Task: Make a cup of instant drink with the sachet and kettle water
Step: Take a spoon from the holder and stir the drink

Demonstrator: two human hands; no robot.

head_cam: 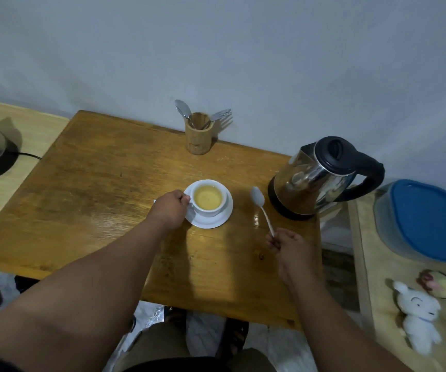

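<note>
Now steady the white cup of pale yellow drink on its saucer, left hand pinched on the handle. Lower the white plastic spoon, gripped by the right hand, leftward into the cup; stir gently, clear of the kettle beyond.

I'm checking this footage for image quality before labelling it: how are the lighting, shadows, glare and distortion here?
Head view: dim, soft light; the left hand casts a broad shadow on the table; glare shows on the kettle and on the varnish near the spoon that the right hand holds; wide-angle bending skews the table edges; the corners look soft.
</note>
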